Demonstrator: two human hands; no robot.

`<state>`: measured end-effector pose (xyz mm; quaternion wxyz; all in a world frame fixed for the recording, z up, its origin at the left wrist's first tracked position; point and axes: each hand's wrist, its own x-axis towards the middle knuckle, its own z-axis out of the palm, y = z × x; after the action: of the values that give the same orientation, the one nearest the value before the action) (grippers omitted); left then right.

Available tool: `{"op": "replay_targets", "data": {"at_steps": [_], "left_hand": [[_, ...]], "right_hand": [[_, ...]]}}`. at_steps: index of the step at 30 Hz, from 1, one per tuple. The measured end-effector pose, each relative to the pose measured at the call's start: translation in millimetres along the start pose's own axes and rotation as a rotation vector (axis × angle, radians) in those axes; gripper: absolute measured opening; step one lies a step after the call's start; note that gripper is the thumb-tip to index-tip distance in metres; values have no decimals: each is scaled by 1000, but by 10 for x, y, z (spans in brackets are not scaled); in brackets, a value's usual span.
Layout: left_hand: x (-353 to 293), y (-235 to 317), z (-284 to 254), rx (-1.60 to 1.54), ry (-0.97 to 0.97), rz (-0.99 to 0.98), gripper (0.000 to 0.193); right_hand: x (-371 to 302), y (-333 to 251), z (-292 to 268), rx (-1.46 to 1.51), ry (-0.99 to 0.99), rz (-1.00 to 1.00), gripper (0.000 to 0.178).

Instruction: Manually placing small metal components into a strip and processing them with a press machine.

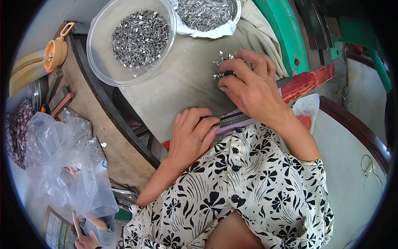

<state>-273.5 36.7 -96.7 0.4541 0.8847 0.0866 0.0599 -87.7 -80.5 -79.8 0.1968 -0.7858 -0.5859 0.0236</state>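
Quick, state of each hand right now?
Left hand: curled at the grey strip; grip cannot be told.
Right hand: curled over small metal pieces; any hold is hidden.

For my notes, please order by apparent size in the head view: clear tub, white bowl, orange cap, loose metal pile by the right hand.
1. Clear tub
2. White bowl, as visible
3. Unsure: orange cap, loose metal pile; right hand partly hides the pile

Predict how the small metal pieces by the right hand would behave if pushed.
The small metal pieces would probably scatter, lying loose on the cloth. Shiny surfaces suggest they may slip; their tiny size, little weight.
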Motion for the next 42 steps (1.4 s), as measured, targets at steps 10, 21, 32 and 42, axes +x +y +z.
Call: {"op": "replay_targets", "data": {"at_steps": [10, 21, 32, 42], "left_hand": [[452, 9, -158, 241, -271, 174, 14], [483, -5, -243, 99, -1, -14, 11], [424, -36, -309, -112, 25, -277, 16], [441, -56, -281, -23, -24, -173, 17]], "right_hand": [[-91, -67, 55, -20, 105, 153, 17], [-303, -46, 65, 33, 165, 160, 19], [-199, -85, 44, 67, 147, 213, 18], [-3, -73, 57, 34, 75, 67, 7]]}}
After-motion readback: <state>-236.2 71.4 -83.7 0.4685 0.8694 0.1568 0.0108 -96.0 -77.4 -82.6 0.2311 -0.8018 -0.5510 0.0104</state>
